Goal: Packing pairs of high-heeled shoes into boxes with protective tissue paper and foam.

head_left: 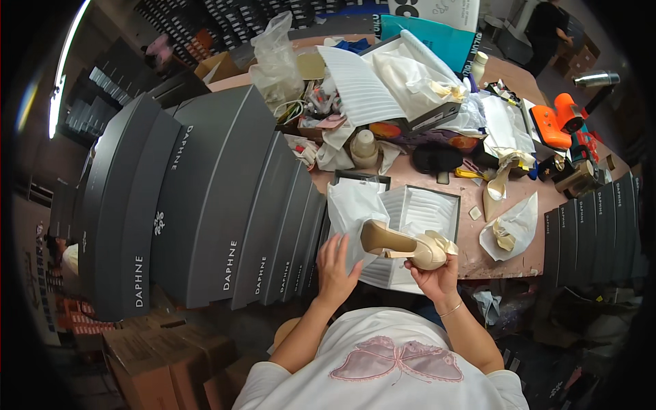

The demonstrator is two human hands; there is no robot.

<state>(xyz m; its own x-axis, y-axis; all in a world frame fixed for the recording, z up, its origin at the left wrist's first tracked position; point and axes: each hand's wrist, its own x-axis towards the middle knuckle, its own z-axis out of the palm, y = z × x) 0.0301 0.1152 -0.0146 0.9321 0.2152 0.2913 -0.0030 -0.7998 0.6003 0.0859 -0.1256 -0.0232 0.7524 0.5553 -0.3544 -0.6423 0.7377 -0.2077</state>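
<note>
A cream high-heeled shoe (429, 254) with a bow-like trim is in my right hand (439, 278), held by its toe end with the tan sole and heel showing. It hangs over an open shoe box (447, 203) lined with white ribbed paper. My left hand (335, 270), fingers spread, rests against or just in front of white tissue paper (355, 205) at the box's left side; whether it touches is unclear. Right of the box, a second cream shoe (493, 197) lies on the pink table (471, 249), beside crumpled white paper (523, 222) around a cream piece.
Tall stacks of dark grey shoe boxes (205, 205) stand at my left, with more boxes (591, 225) at the right. Behind lie another open box (437, 113), a white bottle (364, 147), a black oval object (437, 158) and an orange tape dispenser (550, 126). A person (547, 31) stands far right.
</note>
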